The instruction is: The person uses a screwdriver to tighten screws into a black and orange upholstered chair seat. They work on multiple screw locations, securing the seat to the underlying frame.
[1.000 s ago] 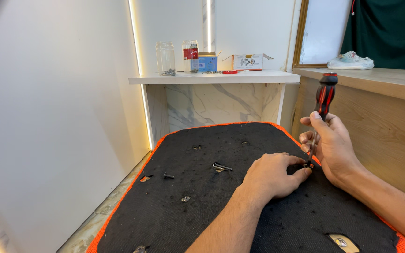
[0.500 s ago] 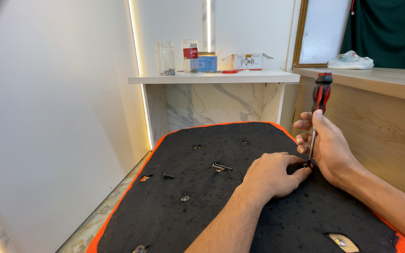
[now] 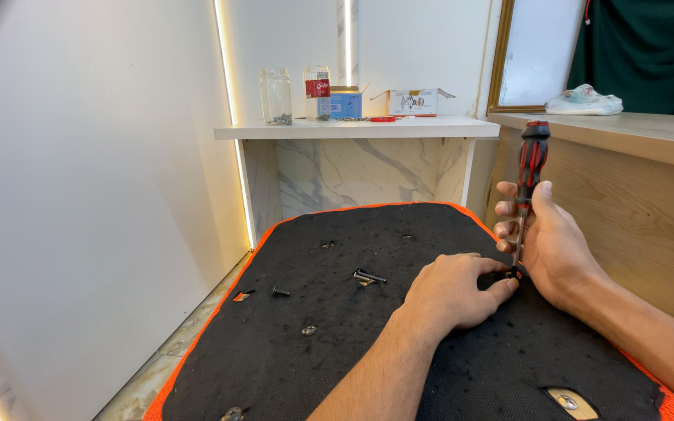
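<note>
Right fingers [image 3: 509, 210] around upright screwdriver [image 3: 530, 168]

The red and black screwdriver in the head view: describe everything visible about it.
The red and black screwdriver has a thick ribbed handle, seemingly plastic with rubbery grip, and a thin metal shaft. It stands nearly upright, handle up, tip down on the right side of the black fabric pad with an orange edge. The right hand wraps its lower handle and shaft; the left hand has fingertips at the tip. What the tip engages is hidden.
</note>
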